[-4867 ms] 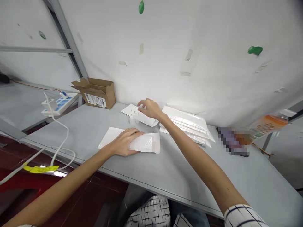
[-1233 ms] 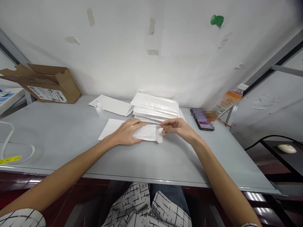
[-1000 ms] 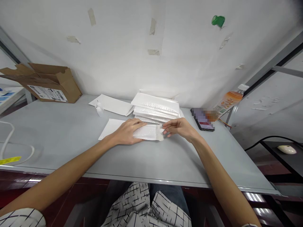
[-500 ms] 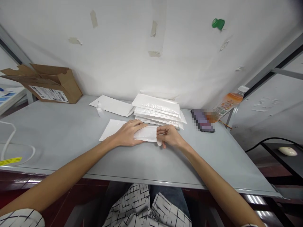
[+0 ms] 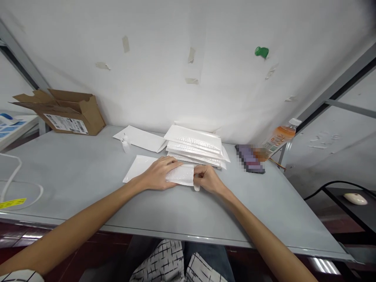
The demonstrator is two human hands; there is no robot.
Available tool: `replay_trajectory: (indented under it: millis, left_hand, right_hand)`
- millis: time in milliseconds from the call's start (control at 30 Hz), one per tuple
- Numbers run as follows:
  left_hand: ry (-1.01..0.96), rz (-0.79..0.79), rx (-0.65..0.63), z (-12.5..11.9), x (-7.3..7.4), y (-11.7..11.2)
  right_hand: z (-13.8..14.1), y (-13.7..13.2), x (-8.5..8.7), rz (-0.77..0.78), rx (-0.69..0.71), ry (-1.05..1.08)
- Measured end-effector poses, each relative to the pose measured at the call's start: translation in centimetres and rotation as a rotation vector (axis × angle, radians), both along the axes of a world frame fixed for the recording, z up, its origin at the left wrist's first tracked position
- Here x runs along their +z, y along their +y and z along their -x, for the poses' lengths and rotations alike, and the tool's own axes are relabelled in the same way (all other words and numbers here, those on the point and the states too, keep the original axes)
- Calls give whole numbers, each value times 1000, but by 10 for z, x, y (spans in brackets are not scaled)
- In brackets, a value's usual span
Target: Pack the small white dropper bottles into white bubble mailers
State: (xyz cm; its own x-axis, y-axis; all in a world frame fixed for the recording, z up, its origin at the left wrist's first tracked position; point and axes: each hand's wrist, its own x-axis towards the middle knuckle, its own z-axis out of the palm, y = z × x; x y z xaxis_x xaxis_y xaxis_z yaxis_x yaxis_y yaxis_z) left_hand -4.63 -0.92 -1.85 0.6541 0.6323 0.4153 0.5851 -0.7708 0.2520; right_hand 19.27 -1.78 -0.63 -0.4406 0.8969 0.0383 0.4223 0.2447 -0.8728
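Observation:
A white padded envelope (image 5: 182, 174) lies on the grey table, its open end toward the right. My left hand (image 5: 161, 173) is laid across its middle, thumb and fingers gripping the envelope from above. At the open end, my right hand (image 5: 206, 178) has curled fingers, with the fingertips tucked into the mouth and hidden. A small pale flap sticks out below those fingers. Just behind my hands sits a stack of white padded envelopes (image 5: 194, 140). Another white envelope (image 5: 140, 137) lies flat to the left of the stack.
An open cardboard box (image 5: 91, 115) stands at the back left. A small white crumpled piece (image 5: 126, 145) lies near the flat envelope. Toward the right are a phone (image 5: 249, 156) and an orange drink bottle (image 5: 279, 140). A white cable (image 5: 17, 166) loops at the left.
The view has tilted upward a little, so everything sits lower. My right fingers are more curled and further into the envelope's mouth. My left hand stays on the envelope.

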Motion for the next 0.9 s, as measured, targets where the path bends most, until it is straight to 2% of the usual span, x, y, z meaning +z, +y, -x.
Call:
replay_trajectory:
  millis: [167,400,467,567,633,700,767,833,900]
  left_hand:
    - [2,19,10,0,3,-1]
    - [-8,39,8,-2,4,-4]
    - [-9,42,12,-1,5,-5]
    - [-14,38,11,0,7,-4]
    - [-24,26,15,1,7,-4]
    - [-35,3,26,1,6,-3]
    - [-40,-21,35,2,4,-2]
    - [-32,-30,37,2,2,-2]
    - [-21,-25,32,1,1,-3]
  right_hand:
    - [-6,1,9,11,30,50]
    - [-1,1,6,-65,11,14]
    - [-6,3,11,-76,-49,22]
    - [-19,7,18,-75,-242,13]
    - [-25,9,19,1,-304,-40]
    - [-26,8,18,136,-259,-59]
    - [-23,6,18,249,-153,-6]
    - [-17,2,19,251,-74,65]
    - [-12,-1,20,188,-57,98]
